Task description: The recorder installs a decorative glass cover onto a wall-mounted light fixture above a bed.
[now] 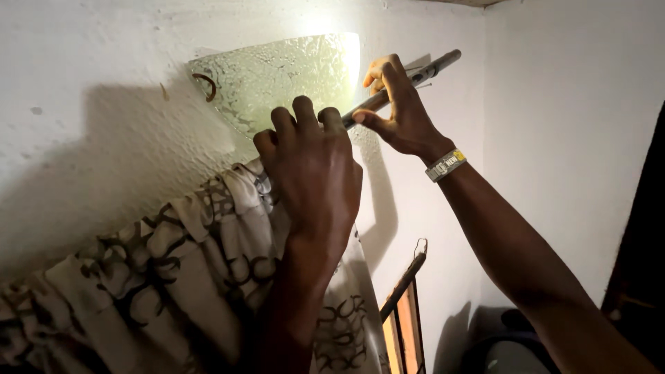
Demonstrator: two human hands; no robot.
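Note:
My left hand (309,166) grips the gathered top of a cream curtain (180,263) with dark ring patterns, where the cloth sits on a dark metal curtain rod (422,71). My right hand (400,111) holds that rod nearer its free end, fingers curled round it, a striped band on the wrist. The rod slants up to the right, close to the white wall, and its left part is hidden inside the curtain. Both hands are raised just below a lit wall lamp.
A half-bowl frosted glass wall lamp (277,76) glows right behind the hands. White textured walls (104,104) meet in a corner at right. A window frame (402,318) with an orange glow shows below. A dark opening lies at the far right edge.

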